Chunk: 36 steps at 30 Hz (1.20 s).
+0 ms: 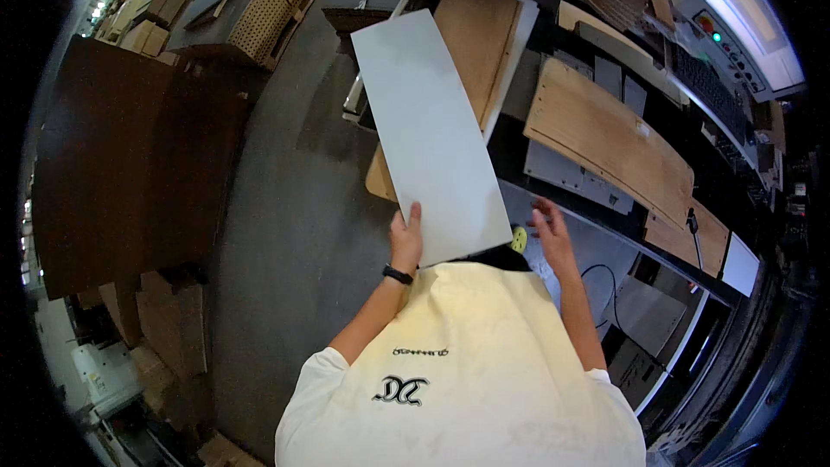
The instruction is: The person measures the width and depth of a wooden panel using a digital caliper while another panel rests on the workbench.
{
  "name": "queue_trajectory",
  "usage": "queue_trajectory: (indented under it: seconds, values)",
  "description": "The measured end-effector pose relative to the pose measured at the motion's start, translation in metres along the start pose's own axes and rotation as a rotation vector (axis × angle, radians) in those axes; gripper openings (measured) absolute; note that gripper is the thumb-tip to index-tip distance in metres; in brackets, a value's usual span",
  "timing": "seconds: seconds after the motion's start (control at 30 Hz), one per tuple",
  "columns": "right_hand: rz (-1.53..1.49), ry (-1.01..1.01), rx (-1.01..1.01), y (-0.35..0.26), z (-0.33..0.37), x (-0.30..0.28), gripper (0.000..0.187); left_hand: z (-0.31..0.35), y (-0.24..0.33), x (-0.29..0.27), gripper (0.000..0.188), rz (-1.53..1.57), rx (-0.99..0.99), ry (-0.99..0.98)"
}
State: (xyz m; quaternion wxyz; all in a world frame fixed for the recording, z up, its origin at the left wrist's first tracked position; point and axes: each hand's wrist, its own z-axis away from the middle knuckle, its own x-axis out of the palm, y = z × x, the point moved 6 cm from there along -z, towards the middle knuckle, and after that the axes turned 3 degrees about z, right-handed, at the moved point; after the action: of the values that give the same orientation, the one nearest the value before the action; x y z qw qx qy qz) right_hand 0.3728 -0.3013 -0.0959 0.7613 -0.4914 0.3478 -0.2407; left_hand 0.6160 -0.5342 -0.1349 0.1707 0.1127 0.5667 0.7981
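Observation:
A long white rectangular board (437, 134) extends forward from my waist, tilted a little to the left. My left hand (406, 238) grips its near left edge, thumb on the top face and the other fingers hidden underneath. My right hand (551, 229) is off the board, just right of its near corner, with fingers apart and nothing in them. Beneath the far part of the white board is a brown wood-grain panel (480, 30). A wristband (398, 274) is on my left wrist.
On the right, wood-grain panels (609, 134) lie on a dark machine bench. Beyond them stands a lit control screen (761, 22) with a keyboard (705, 82). To the left is a large dark brown stack (138, 164). A black cable (612, 281) hangs near my right arm.

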Motion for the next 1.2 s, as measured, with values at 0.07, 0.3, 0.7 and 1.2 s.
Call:
queue_trajectory:
  seconds: [0.07,0.3,0.7,1.2]
  values:
    - [-0.063,-0.051,0.06,0.001,-0.005,0.031,0.044,-0.004,-0.005,-0.003,0.048,-0.009,-0.043,-0.035]
    - [-0.158,-0.275,0.43,-0.022,-0.002,0.095,0.048,-0.007,0.041,-0.028,0.046,-0.098,0.003,-0.128]
    - [-0.178,-0.077,0.097,-0.049,0.022,0.121,0.036,-0.016,0.054,-0.031,0.04,0.084,0.031,-0.223]
    - [-0.24,0.191,0.165,-0.019,0.032,0.101,0.034,-0.039,0.049,-0.019,0.045,-0.003,-0.168,-0.526]
